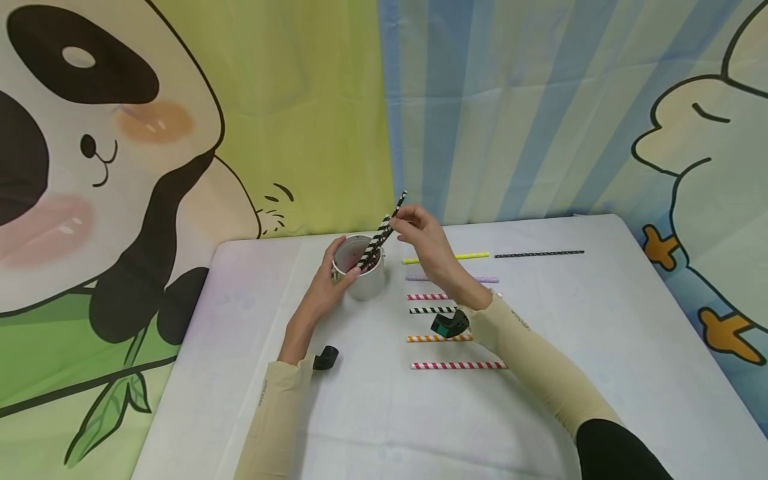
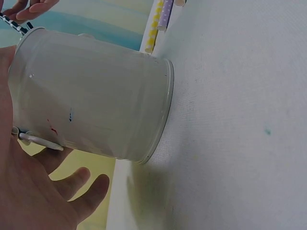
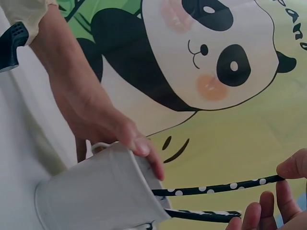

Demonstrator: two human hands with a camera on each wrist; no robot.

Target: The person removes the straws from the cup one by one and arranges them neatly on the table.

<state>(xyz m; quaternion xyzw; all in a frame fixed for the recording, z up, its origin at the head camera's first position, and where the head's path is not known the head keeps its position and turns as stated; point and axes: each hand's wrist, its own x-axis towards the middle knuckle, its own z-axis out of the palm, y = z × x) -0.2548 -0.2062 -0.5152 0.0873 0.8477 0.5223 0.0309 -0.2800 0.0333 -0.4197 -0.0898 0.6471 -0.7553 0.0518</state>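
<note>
A person's L hand grips a white pail nr. the far edge of a white surface, L of ctr., thumb at the rim. The R hand, thumb and finger pinched narrow, holds a dotted blk. straw, its lower end in the pail's mouth; a striped B&W straw sticks out just beside it. To the pail's R, a yellow straw and another dotted straw lie nearly end to end nr. the far edge. Toward the near edge, in order: a purple straw, a red-and-white straw, a B&W straw on the surface, an orange-and-white straw and a 2nd red-and-white straw, roughly parallel, some partly hidden by the R arm. Behind the far edge: a panda backdrop.
</note>
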